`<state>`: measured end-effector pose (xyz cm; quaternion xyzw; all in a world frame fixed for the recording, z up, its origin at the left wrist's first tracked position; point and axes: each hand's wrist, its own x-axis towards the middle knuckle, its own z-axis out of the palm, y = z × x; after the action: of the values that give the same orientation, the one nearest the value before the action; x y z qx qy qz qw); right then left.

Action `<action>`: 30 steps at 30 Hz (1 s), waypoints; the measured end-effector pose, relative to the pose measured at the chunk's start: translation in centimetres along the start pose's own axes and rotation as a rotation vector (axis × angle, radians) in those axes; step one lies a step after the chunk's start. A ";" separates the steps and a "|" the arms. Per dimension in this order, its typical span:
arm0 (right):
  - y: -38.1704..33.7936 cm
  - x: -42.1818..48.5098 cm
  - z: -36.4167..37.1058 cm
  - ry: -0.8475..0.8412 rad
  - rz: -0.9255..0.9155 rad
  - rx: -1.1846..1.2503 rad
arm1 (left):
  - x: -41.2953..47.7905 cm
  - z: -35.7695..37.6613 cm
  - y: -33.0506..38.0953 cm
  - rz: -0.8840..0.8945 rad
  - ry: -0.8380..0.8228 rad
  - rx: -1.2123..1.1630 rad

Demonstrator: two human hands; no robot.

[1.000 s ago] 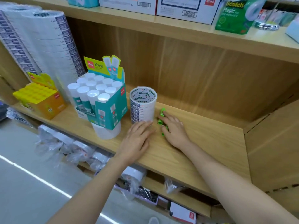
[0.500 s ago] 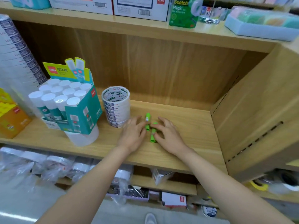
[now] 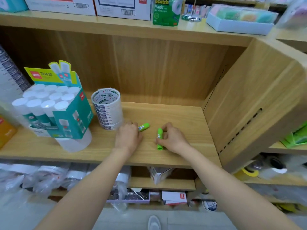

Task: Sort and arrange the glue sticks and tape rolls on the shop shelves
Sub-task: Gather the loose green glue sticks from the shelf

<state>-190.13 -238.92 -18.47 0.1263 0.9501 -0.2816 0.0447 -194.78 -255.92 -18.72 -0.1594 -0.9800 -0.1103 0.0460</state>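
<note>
Two small green glue sticks lie on the wooden shelf (image 3: pixel 174 156). My left hand (image 3: pixel 127 137) grips one green glue stick (image 3: pixel 144 127), whose free end pokes out to the right. My right hand (image 3: pixel 172 138) pinches the other green glue stick (image 3: pixel 160 138), which lies lengthwise toward me. Just left of my left hand stands a stack of clear tape rolls (image 3: pixel 107 108). Further left, a teal display box of white-capped glue sticks (image 3: pixel 54 107) sits on top of a white roll (image 3: pixel 74 143).
A wooden side panel (image 3: pixel 249 100) closes the shelf on the right. The shelf above carries cardboard boxes (image 3: pixel 123 7) and a green Scotch tape pack (image 3: pixel 166 12). An orange box (image 3: pixel 6 131) sits at far left. Bagged tape rolls (image 3: pixel 46 176) fill the lower shelf.
The two green sticks, close together between my hands before, now lie apart. My left hand has closed on one and my right hand on the other. The view shifted right.
</note>
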 end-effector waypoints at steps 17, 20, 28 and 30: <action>3.8 -12.2 -2.9 0.222 -0.245 0.747 | -9.6 -1.5 7.1 -0.026 -0.273 -1.298; 5.7 -14.3 -3.8 0.230 -0.271 0.747 | -11.3 -1.6 9.9 0.053 -0.306 -1.343; 13.9 -19.4 -10.3 0.466 -0.358 0.720 | -13.9 -2.5 21.2 0.333 -0.153 -1.354; 16.6 -20.1 -12.6 0.513 -0.355 0.710 | -14.3 -2.2 24.9 0.347 -0.094 -1.366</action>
<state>-166.50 -222.88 -13.48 0.0348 0.7824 -0.5521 -0.2862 -173.10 -237.73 -13.37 -0.3110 -0.6531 -0.6847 -0.0897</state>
